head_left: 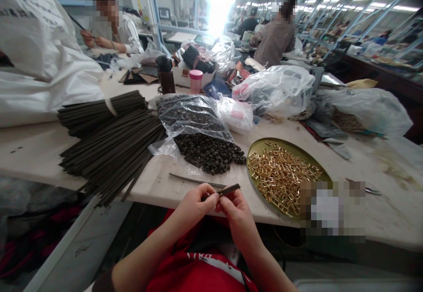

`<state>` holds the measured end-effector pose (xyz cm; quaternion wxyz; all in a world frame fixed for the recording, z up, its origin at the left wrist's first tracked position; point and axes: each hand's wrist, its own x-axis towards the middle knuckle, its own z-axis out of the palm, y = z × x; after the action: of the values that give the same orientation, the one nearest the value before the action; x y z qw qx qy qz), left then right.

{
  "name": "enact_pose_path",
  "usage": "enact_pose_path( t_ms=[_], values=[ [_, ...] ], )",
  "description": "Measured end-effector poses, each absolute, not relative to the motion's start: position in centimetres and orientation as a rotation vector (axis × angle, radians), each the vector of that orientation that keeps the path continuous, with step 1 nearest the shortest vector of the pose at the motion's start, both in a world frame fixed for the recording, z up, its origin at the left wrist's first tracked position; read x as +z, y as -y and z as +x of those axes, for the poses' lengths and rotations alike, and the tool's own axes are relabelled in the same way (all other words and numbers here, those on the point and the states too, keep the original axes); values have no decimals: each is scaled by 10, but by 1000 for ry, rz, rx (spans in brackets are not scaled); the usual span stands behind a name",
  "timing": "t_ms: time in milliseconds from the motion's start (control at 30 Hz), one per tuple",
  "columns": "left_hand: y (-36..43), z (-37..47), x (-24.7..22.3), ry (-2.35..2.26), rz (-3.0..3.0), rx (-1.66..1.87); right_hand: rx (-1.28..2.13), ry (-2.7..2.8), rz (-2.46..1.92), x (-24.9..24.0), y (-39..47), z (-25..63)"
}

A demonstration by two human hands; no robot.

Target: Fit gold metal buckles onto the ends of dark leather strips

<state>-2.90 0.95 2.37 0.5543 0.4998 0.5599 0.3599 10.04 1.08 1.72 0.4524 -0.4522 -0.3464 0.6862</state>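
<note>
Close together at the table's front edge, my two hands work on one short dark strap (230,189). My left hand (199,198) pinches it from the left, fingers closed. My right hand (235,205) grips it from the right, its thumb close to my left fingertips. A small gold glint shows at the fingertips; what it is I cannot make out. Just beyond my hands lies a thin dark strip (190,179). Small dark loops (211,153) spill from a clear plastic bag (194,113). To the right, a round tray (256,186) holds many small gold buckles (284,173).
Bundled long dark strips (109,146) cover the table's left part, partly overhanging its front edge. Behind stand a dark bottle (165,75) and a pink-lidded jar (195,80). Plastic bags (277,89) crowd the back right. Two people (110,27) (276,36) sit farther back.
</note>
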Motion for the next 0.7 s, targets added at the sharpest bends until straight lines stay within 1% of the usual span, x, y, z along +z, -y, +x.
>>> enact_pose_path(
  t_ms=[133,333,500,567,700],
  values=[
    [-8,-27,23,-1292,1134,848,1620,936,-1151,16,-9,100],
    [-3,-27,24,-1381,1262,877,1308,1224,-1186,6,-5,109],
    [0,-27,28,-1367,1311,843,1318,1302,-1164,6,-5,114],
    [2,-26,29,-1374,1304,846,1163,1417,-1176,8,-4,116],
    [6,-23,30,-1417,1269,875,719,1775,-1095,9,-3,120]
  ],
)
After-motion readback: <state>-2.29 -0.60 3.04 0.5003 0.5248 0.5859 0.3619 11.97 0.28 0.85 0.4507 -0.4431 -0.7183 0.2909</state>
